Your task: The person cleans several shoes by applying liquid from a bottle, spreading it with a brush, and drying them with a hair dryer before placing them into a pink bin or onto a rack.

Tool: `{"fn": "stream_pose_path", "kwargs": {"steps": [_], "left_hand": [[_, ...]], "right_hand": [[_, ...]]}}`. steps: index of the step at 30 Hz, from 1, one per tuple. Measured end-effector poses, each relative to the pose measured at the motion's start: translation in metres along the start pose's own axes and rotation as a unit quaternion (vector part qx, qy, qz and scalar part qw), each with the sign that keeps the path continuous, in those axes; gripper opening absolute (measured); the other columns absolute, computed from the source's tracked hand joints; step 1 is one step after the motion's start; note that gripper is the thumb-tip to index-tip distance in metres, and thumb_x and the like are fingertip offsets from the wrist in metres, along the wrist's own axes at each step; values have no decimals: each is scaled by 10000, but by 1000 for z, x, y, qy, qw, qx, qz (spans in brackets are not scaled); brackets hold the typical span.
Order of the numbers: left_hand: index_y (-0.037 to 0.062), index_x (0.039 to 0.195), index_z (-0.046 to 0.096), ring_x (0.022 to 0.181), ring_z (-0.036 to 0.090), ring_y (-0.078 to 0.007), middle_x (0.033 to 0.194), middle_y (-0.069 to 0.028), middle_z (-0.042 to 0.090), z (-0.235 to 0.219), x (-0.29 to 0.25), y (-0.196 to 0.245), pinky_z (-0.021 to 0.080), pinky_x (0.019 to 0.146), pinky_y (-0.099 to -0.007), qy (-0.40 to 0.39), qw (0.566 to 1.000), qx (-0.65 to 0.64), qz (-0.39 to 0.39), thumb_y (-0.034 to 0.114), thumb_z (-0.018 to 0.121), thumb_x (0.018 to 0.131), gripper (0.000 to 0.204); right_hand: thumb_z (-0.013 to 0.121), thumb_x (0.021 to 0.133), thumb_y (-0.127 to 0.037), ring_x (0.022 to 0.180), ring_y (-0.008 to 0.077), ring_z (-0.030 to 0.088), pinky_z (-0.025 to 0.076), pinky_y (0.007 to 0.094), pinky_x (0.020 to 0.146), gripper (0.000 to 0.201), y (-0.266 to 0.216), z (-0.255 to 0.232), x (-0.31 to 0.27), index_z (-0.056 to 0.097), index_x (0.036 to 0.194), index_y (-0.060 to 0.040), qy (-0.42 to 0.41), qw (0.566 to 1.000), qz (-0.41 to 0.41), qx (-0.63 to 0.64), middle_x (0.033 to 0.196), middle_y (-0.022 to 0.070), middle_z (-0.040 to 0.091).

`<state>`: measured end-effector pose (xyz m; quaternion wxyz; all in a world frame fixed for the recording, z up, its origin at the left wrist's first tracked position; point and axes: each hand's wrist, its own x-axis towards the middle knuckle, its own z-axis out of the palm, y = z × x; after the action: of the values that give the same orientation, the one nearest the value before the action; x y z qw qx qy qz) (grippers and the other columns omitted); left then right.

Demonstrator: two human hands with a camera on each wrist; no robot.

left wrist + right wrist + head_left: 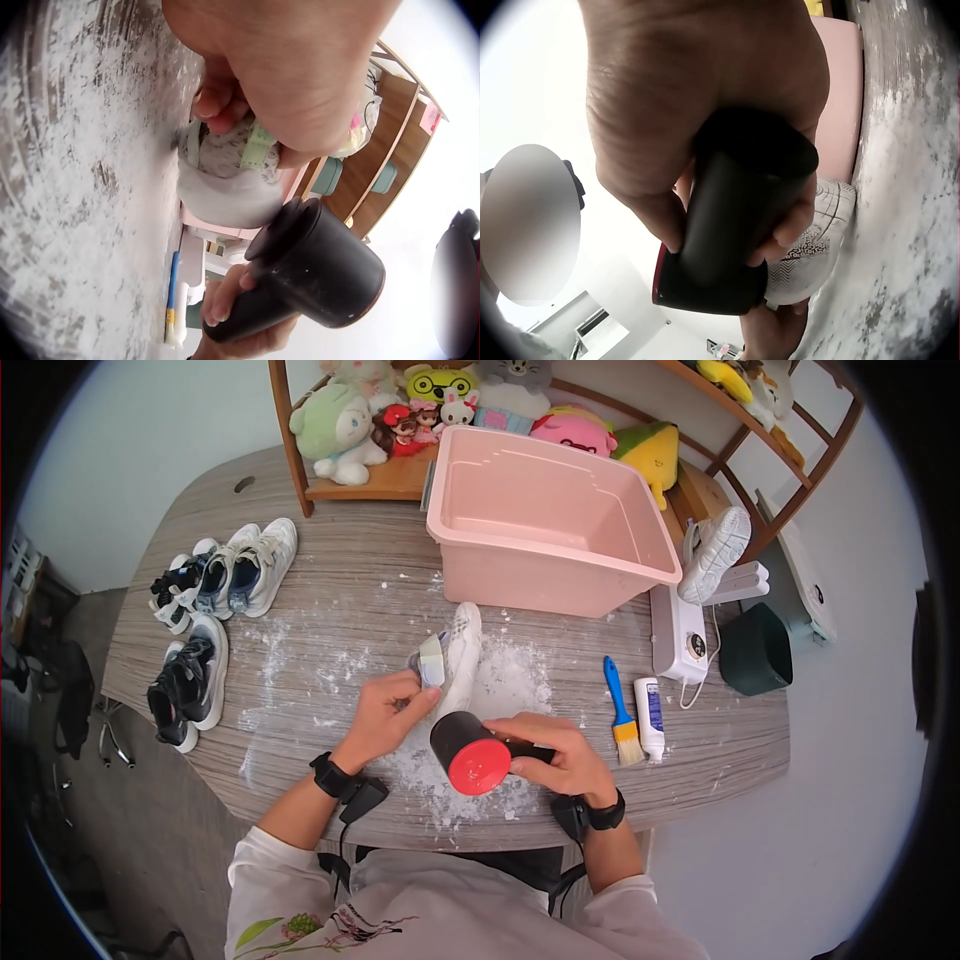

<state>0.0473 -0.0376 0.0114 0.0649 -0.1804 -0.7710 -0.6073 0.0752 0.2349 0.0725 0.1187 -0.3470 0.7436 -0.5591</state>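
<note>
Between my hands a white shoe (463,650) lies on its side over the powdery tabletop, its patterned sole (810,251) facing right. My left hand (382,712) grips the shoe by its opening, thumb and fingers around the upper; a pale green strip (259,146) shows beside the fingers in the left wrist view. My right hand (560,753) holds a black hair dryer (322,262) by its handle, fingers wrapped round it. The dryer's red back end (480,767) faces me, and its nozzle points at the shoe's near end. The shoe's inside is mostly hidden.
White flakes cover the table (330,720). A pink bin (540,575) stands at the back. Right of the work lie a blue-handled brush (620,710) and a white tube (650,720), near a white shoe dryer (680,635) bearing another shoe (718,555). Several shoes (205,670) stand left.
</note>
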Motion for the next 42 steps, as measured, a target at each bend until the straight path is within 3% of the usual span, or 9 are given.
{"fn": "stream_pose_path", "kwargs": {"steps": [4,9,13,15,20,22,29,37,42], "left_hand": [[-30,659,526,590,397,-136,623,-66,458,0,-1,-7,327,543,-316,-8,999,26,24,107,719,911,345],[-37,690,550,624,412,-139,654,-54,477,-2,-2,-6,326,569,-320,-26,1000,8,3,93,682,922,297],[-19,696,602,602,436,-134,675,-56,520,-3,1,-3,345,550,-296,-21,1000,2,1,97,732,894,264],[-15,727,627,631,465,-140,704,-58,555,-5,2,-6,364,577,-295,-37,999,-5,1,94,744,880,221],[-3,800,673,771,543,-188,814,-65,653,-13,5,-6,421,692,-312,-64,997,16,45,79,774,834,135],[5,817,681,864,548,-230,873,-81,681,-15,7,-1,436,768,-338,-58,995,45,63,65,780,815,116],[15,834,684,908,550,-263,912,-80,683,-19,9,6,444,844,-362,-31,984,115,132,65,785,776,127],[37,810,648,981,541,-303,965,-61,658,-28,12,9,437,880,-401,-49,950,234,202,22,735,637,193],[48,900,651,1008,551,-312,1025,-79,640,-30,14,14,440,901,-424,-22,956,224,189,32,718,657,253]], "right_hand": [[710,861,-70,897,258,646,498,346,828,497,1,2,-1,621,1350,-49,65,998,7,9,1054,134,697],[703,872,-66,885,252,649,499,341,817,485,-9,7,3,622,1350,-52,-33,999,19,-1,1017,126,692],[694,889,-71,863,217,647,506,332,814,463,0,10,0,621,1346,-46,-2,1000,6,15,1029,128,697],[666,925,-82,854,179,645,512,319,813,451,7,10,-2,591,1367,-30,75,994,56,52,1059,122,709],[587,996,-106,827,145,658,534,288,743,445,32,7,-3,502,1420,-2,185,980,44,50,1109,114,702],[546,1021,-107,766,135,657,547,278,656,437,29,7,-3,462,1436,-2,247,941,95,209,1064,113,695],[485,1072,-231,590,144,634,525,274,525,389,42,-2,4,492,1370,20,383,893,104,215,873,120,674],[445,1081,-231,567,164,631,516,272,500,318,49,-8,3,556,1238,22,379,876,180,240,922,159,692],[457,1076,-231,560,162,635,514,267,487,306,46,-3,4,571,1207,21,341,883,201,253,898,152,695]]}}
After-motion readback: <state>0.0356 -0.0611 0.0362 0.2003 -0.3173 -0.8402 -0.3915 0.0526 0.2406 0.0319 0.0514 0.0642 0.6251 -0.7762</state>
